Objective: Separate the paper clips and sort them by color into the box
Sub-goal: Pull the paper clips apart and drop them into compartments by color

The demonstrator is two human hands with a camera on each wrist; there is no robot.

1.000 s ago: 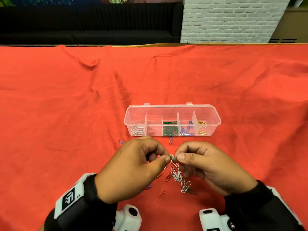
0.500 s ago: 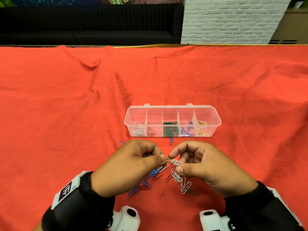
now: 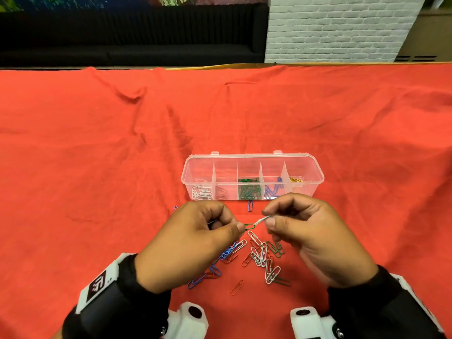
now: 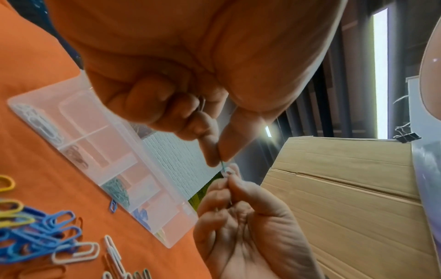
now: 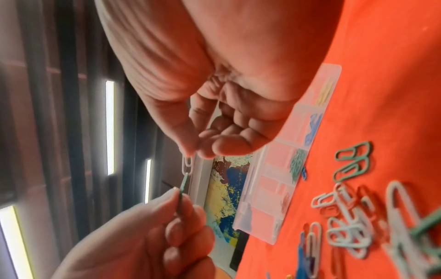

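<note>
- Left hand (image 3: 193, 243): thumb and forefinger pinch one end of a green clip (image 3: 249, 225); the other fingers are curled in. A bit of wire also shows inside the curled fingers in the left wrist view; what it is cannot be told.
- Right hand (image 3: 310, 231): thumb and forefinger pinch a white clip (image 3: 262, 220), which is hooked to the green one. The pair is held taut above the desk, probably so the links can be slid apart.
- Loose pile (image 3: 259, 259): blue, white, red and green clips lie on the cloth directly below the hands, several chained together.
- Box (image 3: 315, 172): clear, open, five compartments, just beyond the hands. Left to right: white, red, green, blue, yellow. One blue clip (image 3: 250, 206) lies outside its front wall.
- Red cloth (image 3: 97, 167): wrinkled, covers the desk.
- Room: dark slatted panel and a white brick wall (image 3: 337, 28) behind.
</note>
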